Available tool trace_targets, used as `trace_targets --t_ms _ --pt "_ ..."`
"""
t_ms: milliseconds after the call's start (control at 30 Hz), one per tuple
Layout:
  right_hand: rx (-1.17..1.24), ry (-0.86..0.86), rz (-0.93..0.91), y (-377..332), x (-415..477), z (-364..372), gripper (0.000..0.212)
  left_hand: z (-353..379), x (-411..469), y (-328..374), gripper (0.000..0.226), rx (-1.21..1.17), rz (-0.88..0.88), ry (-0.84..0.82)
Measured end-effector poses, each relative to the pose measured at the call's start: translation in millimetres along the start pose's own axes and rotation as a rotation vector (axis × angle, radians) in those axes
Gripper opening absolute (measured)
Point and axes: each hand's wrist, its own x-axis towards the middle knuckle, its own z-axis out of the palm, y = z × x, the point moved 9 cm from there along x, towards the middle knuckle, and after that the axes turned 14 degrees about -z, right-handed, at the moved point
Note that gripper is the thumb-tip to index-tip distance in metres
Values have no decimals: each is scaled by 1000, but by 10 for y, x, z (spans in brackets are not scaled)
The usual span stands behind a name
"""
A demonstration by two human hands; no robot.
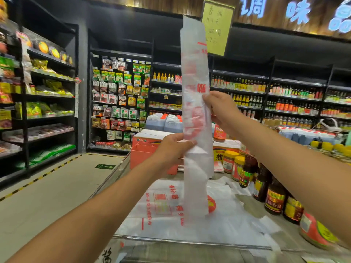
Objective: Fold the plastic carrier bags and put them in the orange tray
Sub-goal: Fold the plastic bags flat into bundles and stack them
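I hold a white plastic carrier bag (194, 76) with red print upright in the air, folded lengthwise into a long narrow strip. My left hand (171, 149) grips the strip at its lower middle from the left. My right hand (220, 109) pinches its right edge a little higher. More white carrier bags (163, 209) with red print lie flat on the counter below. An orange tray (146, 150) stands behind them at the far end of the counter.
Dark sauce bottles (273, 198) and yellow-lidded jars (229, 160) line the counter's right side. A red packet (315, 232) lies at the near right. Blue jugs (163, 122) stand behind the tray. Stocked shelves surround an aisle floor (57, 186) on the left.
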Motion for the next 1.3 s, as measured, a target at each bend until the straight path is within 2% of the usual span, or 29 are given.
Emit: trace_targets --t_ms 233,367,467,600,767,900,1067,1300 --pt "46 71 110 151 98 -155 21 170 -200 -140 22 67 -95 -98" --pt "59 127 266 424 39 -167 18 202 -249 -329 29 45 -174 -154" --pt "-16 130 365 755 -37 -128 19 221 -272 -505 29 -13 -229 -186" --pt "-2 81 487 1316 -275 63 17 222 -295 -837 22 -120 -325 -189" --pt "99 30 640 2131 -660 327 32 203 -356 -1344 19 -150 -490 -183" --pt "168 70 771 2517 -974 400 8 203 -399 -1670 28 -52 -599 -200" --pt "162 95 828 2883 -1069 418 6 219 -400 -1881 27 6 -678 -252" --pt "96 98 857 3074 -942 380 6 179 -394 -1941 23 30 -723 -221"
